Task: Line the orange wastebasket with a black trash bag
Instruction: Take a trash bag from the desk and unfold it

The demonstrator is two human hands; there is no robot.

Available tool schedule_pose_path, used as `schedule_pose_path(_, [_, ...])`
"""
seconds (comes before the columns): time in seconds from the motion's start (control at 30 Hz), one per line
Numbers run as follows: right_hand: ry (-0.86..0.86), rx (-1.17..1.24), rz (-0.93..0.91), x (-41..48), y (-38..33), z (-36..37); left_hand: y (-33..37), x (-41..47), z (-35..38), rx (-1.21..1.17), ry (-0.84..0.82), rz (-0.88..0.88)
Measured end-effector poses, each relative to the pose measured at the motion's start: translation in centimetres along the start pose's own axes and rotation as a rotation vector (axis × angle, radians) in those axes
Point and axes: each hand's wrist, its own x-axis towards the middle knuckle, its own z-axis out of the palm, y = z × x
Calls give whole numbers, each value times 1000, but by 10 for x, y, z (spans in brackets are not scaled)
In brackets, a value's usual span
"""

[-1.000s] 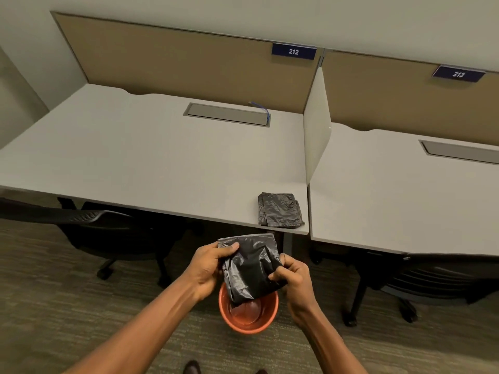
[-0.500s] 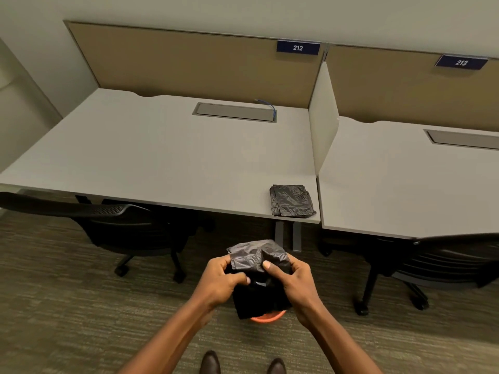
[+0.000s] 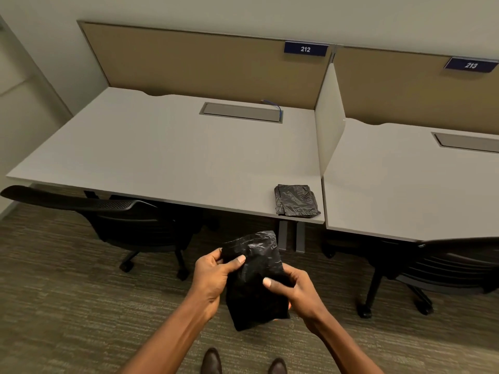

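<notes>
Fingers of both hands, L (image 3: 213,276) & R (image 3: 298,288), pinch folded black bag (image 3: 255,282).

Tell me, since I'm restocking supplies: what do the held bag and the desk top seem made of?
The held bag looks like thin black plastic film: glossy highlights, fine crinkles. The desk top seems a matte pale laminate, smooth and even; its core cannot be told.

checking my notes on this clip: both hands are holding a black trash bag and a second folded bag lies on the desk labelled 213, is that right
Not quite. The head view shows the left hand and right hand both gripping the black trash bag, but the second folded bag lies on the desk under the 212 sign, at its near right corner, not on the 213 one.
</notes>
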Motion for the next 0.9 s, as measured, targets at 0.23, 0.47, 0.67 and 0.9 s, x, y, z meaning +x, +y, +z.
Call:
schedule_pose_path(0.23, [322, -76, -154, 6, -5, 11, -7, -13, 5, 298, -5, 154])
schedule_pose_path(0.47, [436, 69, -229, 7, -7, 9, -7, -19, 8, 43, 31, 118])
schedule_pose_path(0.67, [291, 10, -237, -11, 10, -11, 6, -10, -4, -101, 171, 165])
schedule_pose_path(0.9, [321, -398, -49, -2, 26, -12, 5, -15, 0, 161, 90, 330])
